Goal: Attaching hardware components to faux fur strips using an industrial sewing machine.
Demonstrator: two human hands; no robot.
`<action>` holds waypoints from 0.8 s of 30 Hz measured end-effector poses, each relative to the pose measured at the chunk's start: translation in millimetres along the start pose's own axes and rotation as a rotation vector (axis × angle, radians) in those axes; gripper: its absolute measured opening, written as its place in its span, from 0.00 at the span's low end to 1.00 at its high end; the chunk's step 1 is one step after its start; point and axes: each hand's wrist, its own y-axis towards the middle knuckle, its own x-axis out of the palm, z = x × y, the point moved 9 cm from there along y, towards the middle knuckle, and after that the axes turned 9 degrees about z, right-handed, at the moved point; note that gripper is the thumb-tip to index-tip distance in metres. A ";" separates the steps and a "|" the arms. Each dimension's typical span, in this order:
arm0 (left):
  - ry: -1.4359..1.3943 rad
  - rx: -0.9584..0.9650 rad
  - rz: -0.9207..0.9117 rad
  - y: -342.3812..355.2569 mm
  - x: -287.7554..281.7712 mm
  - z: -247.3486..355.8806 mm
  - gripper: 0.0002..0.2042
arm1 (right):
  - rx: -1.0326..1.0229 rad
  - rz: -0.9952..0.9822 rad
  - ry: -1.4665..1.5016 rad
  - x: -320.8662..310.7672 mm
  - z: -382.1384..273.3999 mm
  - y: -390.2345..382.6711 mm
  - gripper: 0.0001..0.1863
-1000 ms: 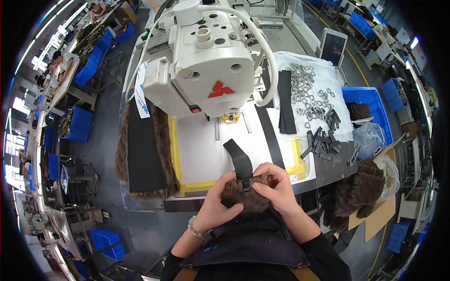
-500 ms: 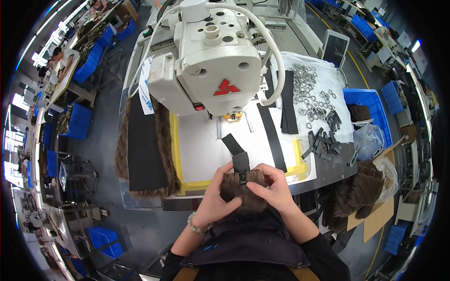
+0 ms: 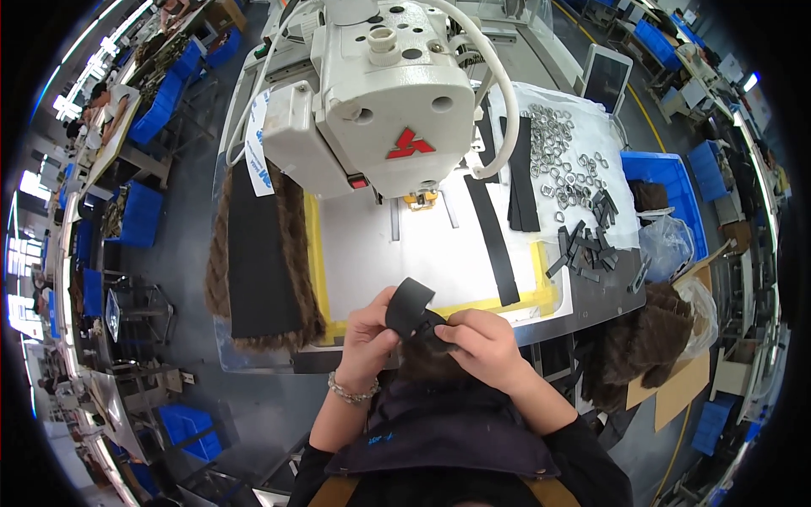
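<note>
My left hand [image 3: 368, 336] pinches a black strap [image 3: 409, 300], which is folded into a loop over a brown fur piece [image 3: 427, 367]. My right hand [image 3: 483, 346] grips the strap's right part at a small dark fitting, which my fingers partly hide. Both hands are at the front edge of a white plate [image 3: 363, 253] bordered with yellow tape, below the head of a white sewing machine [image 3: 397, 101]. A long black strip [image 3: 490, 241] lies on the plate's right part.
Left, black fabric on fur [image 3: 262, 279]. Right, white cloth with metal rings [image 3: 574, 182] and short black pieces [image 3: 583, 253], a screen [image 3: 606, 80], a blue bin [image 3: 684, 194], fur pieces [image 3: 634, 338] by cardboard [image 3: 680, 393]. Co-workers [image 3: 118, 106] sit at far-left tables.
The strap, earlier extending away over the white plate, is now bent back into a loop toward me. My left hand has shifted left; my right fingers have moved onto the strap.
</note>
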 end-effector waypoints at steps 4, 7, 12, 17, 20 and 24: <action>-0.041 0.206 -0.118 -0.8 -0.2 16.2 0.11 | -0.203 0.000 -0.135 -1.5 -20.8 -1.8 0.08; 0.038 0.233 -0.098 -2.8 -3.4 19.2 0.11 | -0.209 -0.020 -0.162 -1.3 -22.7 -2.2 0.09; 0.161 0.250 0.020 1.6 -5.9 25.9 0.05 | -0.178 -0.004 -0.107 0.1 -18.0 -4.5 0.11; 0.374 0.288 0.159 5.5 -4.3 38.3 0.07 | 0.625 -0.199 0.383 24.9 31.7 -24.9 0.16; 0.465 0.201 0.227 11.1 -10.7 28.6 0.05 | 0.760 -0.273 0.609 47.2 43.9 -47.1 0.19; 0.457 0.177 0.280 20.1 -26.6 19.2 0.06 | 0.934 -0.315 1.063 64.1 31.0 -50.9 0.22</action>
